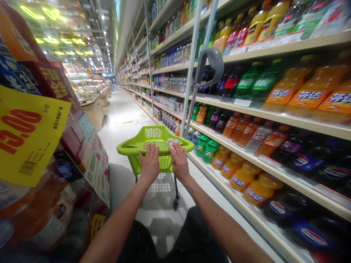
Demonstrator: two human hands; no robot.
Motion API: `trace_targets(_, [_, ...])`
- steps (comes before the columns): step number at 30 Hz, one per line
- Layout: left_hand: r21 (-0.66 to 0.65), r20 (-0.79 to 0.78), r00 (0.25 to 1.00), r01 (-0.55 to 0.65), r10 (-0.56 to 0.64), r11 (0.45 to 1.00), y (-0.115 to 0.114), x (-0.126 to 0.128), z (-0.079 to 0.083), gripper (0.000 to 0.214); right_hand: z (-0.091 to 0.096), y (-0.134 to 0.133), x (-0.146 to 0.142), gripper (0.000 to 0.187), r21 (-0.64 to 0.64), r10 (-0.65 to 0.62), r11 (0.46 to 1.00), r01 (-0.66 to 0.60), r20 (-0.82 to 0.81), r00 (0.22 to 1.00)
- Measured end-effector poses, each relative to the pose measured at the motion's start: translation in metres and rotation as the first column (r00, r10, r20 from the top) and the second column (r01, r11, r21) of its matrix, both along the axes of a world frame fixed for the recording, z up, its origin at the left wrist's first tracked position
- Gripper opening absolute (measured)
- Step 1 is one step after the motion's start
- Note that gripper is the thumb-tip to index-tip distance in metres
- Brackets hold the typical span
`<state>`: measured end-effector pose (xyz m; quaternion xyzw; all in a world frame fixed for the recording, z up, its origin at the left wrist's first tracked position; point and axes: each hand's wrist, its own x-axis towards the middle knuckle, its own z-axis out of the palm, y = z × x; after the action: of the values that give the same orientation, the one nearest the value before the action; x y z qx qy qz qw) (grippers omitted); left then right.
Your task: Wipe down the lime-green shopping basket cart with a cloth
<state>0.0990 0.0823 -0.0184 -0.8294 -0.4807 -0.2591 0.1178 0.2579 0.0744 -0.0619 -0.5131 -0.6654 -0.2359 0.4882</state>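
A lime-green wheeled shopping basket (131, 149) stands on the aisle floor just ahead of me. My left hand (149, 162) lies flat over its near rim, fingers stretched into the basket. My right hand (179, 160) rests on the rim beside it, fingers curled over a small pale object I cannot make out. The basket's grey pull handle (213, 60) rises upright on a metal bar at its right side. The basket looks nearly bare inside.
Shelves of soft-drink bottles (287, 95) line the right side of the aisle. A display with a yellow price sign (26, 135) and red boxes crowds the left. The white tiled aisle (123, 120) runs ahead between them.
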Motion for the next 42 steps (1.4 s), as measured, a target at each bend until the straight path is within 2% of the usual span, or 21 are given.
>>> trace_targets(3, [-0.009,-0.028,0.999,0.038,-0.038,0.999,-0.002,0.008,0.000,0.058,-0.002,0.001,-0.001,0.053,-0.021,0.018,1.000,-0.018,0.008,1.000])
trace_targets(10, [-0.030,-0.020,0.999,0.041,-0.041,0.999,-0.002,0.007,0.000,0.058,0.003,0.000,0.056,0.049,0.015,-0.078,0.997,0.080,-0.128,0.989])
trace_targets(13, [-0.031,-0.012,0.999,0.035,-0.035,0.999,-0.003,0.010,0.001,0.057,0.007,-0.001,0.064,0.049,0.010,-0.101,0.994,0.105,-0.191,0.976])
trace_targets(15, [-0.033,-0.006,1.000,0.020,-0.020,0.999,-0.005,0.014,0.001,0.056,0.008,-0.002,0.055,0.050,0.014,-0.087,0.996,0.091,-0.198,0.976])
trace_targets(22, [-0.029,-0.025,0.999,0.023,-0.024,0.999,-0.007,0.014,0.002,0.057,0.005,-0.003,-0.016,0.057,-0.015,0.071,0.997,-0.072,-0.059,0.996])
trace_targets(24, [-0.032,-0.026,0.999,0.030,-0.031,0.999,-0.005,0.007,0.004,0.057,0.005,-0.002,-0.017,0.057,-0.013,0.083,0.996,-0.084,-0.047,0.995])
trace_targets(30, [-0.040,0.014,0.998,-0.058,0.059,0.998,-0.002,-0.008,0.010,0.060,0.009,-0.002,0.011,0.057,0.033,0.007,0.999,-0.002,-0.147,0.989])
trace_targets(32, [-0.049,0.008,0.997,-0.076,0.076,0.996,-0.003,-0.006,0.010,0.061,0.009,-0.001,0.006,0.058,0.029,0.031,0.999,-0.028,-0.144,0.989])
trace_targets(38, [-0.040,-0.035,0.996,-0.085,0.084,0.996,-0.003,-0.003,0.006,0.063,0.008,0.008,-0.041,0.061,0.059,0.193,0.980,-0.188,-0.084,0.978])
trace_targets(42, [0.001,-0.026,0.994,-0.106,0.106,0.994,0.002,-0.020,0.004,0.066,0.010,0.010,-0.037,0.060,0.062,0.207,0.977,-0.203,-0.052,0.977])
